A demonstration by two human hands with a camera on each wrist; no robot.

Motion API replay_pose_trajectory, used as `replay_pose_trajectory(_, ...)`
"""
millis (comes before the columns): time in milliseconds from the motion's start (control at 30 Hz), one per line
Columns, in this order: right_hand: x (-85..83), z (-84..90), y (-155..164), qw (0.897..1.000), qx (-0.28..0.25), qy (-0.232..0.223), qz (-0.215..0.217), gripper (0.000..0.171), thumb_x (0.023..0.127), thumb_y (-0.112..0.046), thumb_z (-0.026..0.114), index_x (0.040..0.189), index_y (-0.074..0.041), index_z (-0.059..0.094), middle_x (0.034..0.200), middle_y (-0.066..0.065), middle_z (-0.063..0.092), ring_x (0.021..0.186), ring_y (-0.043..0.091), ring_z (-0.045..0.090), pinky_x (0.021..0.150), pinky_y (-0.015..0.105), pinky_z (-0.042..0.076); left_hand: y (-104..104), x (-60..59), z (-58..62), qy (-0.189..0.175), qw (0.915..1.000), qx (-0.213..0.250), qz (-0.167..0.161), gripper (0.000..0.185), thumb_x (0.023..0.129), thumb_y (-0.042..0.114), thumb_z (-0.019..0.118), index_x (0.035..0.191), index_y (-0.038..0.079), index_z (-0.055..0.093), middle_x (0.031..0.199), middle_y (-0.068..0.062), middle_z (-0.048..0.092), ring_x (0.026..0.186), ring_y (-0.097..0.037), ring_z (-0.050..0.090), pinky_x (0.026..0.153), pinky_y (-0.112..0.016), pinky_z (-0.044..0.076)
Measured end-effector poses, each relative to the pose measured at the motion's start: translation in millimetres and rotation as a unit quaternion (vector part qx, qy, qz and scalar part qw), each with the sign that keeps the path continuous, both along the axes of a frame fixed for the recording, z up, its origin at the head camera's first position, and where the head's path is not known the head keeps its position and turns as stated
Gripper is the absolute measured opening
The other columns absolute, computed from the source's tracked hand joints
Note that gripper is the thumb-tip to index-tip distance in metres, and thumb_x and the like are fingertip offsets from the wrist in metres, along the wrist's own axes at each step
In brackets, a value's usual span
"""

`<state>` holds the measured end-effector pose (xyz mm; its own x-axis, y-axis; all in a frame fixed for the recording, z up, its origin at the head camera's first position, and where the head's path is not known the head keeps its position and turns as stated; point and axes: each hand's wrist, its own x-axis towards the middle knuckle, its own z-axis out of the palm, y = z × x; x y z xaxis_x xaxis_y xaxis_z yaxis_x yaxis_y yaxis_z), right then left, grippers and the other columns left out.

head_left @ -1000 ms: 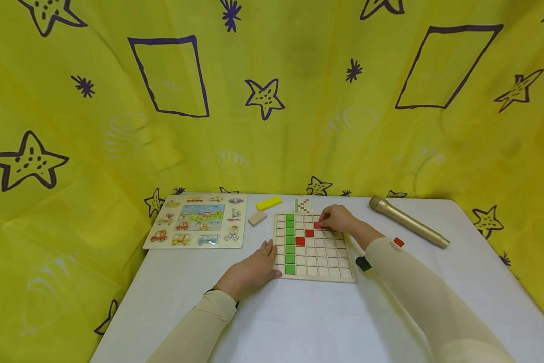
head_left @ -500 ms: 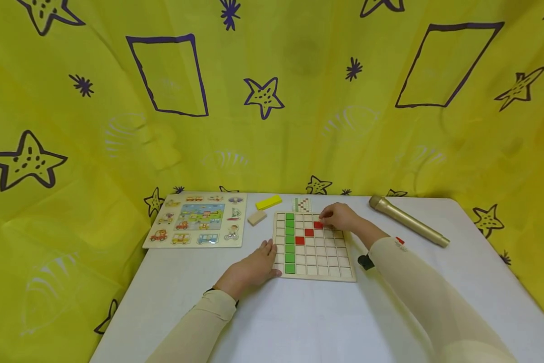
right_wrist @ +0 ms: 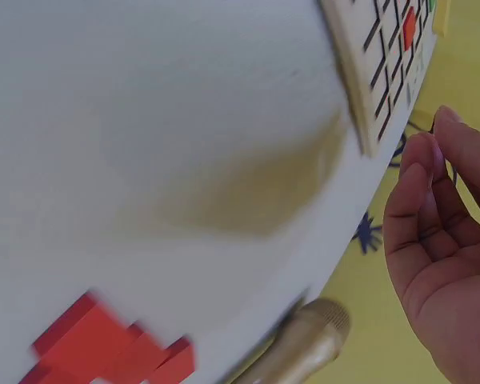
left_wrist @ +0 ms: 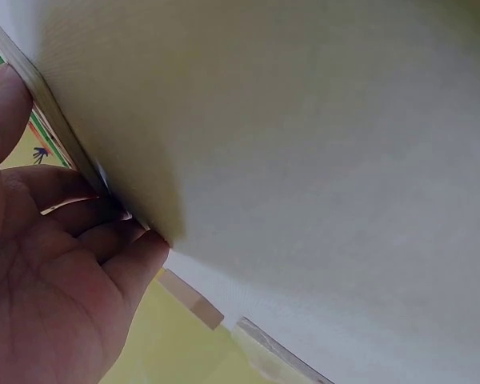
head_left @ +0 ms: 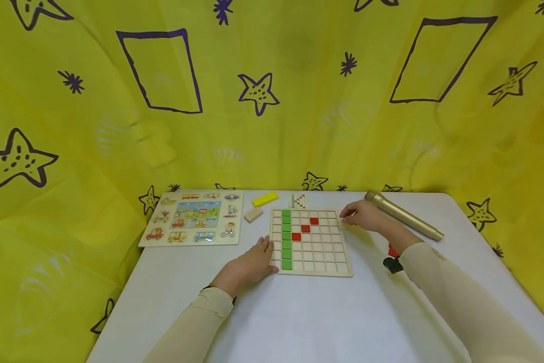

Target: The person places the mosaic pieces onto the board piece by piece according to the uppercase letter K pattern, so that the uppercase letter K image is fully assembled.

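A wooden grid board [head_left: 324, 257] lies on the table, with a column of green tiles [head_left: 287, 242] near its left side. Three red tiles [head_left: 305, 229] form a diagonal on it. My left hand [head_left: 253, 261] rests against the board's left edge, thumb by the near corner; the left wrist view shows its fingers against the side. My right hand [head_left: 367, 216] hovers beside the far right corner, holding nothing. In the right wrist view its fingers [right_wrist: 408, 200] are loosely bent, tips near the thumb. Loose red tiles [right_wrist: 96, 340] lie on the table, partly hidden by my right arm in the head view.
A gold microphone [head_left: 405, 217] lies at the back right. Behind the board is a small pattern card [head_left: 298, 201]. A yellow block [head_left: 265, 199] and a plain wooden block [head_left: 253, 215] sit left of it, beside a picture puzzle board [head_left: 163, 237].
My right hand has let go of the third red tile in the diagonal and moved right, off the board. The left hand has stayed at the board's edge.
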<state>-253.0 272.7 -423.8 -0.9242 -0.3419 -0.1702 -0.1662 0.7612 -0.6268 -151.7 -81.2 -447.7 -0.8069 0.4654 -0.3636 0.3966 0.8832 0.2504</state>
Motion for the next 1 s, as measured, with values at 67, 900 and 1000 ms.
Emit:
replay_pose_trajectory(67, 6.2, 0.1, 12, 1.0, -0.001, 0.002, -0.006, 0.019, 0.096, -0.01, 0.068, 0.109, 0.004, 0.071, 0.091, 0.008, 0.071, 0.08, 0.019, 0.061, 0.068, 0.031, 0.052, 0, 0.0, 0.7, -0.004, 1.0, 0.001, 0.001, 0.081, 0.101, 0.044, 0.055, 0.158, -0.004, 0.021, 0.166, -0.02, 0.012, 0.153, -0.034, 0.012, 0.121, -0.043, 0.021)
replay_pose_trajectory(900, 54.1, -2.6, 114, 0.998, 0.021, -0.018, -0.063, 0.022, 0.095, -0.012, 0.07, 0.109, 0.004, 0.07, 0.095, 0.009, 0.069, 0.084, 0.024, 0.06, 0.072, 0.033, 0.053, 0, -2.6, -4.5, 0.0, 1.0, -0.005, -0.006, 0.081, 0.102, 0.044, 0.054, 0.158, -0.004, 0.02, 0.166, -0.02, 0.01, 0.153, -0.033, 0.01, 0.122, -0.042, 0.019)
replay_pose_trajectory(1000, 58.8, -8.4, 119, 0.996, 0.024, -0.023, -0.077, 0.022, 0.095, -0.014, 0.071, 0.109, 0.002, 0.071, 0.098, 0.01, 0.069, 0.085, 0.023, 0.059, 0.072, 0.032, 0.052, 1, -2.2, -3.4, -0.006, 1.0, 0.0, 0.0, 0.081, 0.102, 0.043, 0.054, 0.158, -0.004, 0.019, 0.166, -0.02, 0.01, 0.153, -0.033, 0.01, 0.122, -0.042, 0.019)
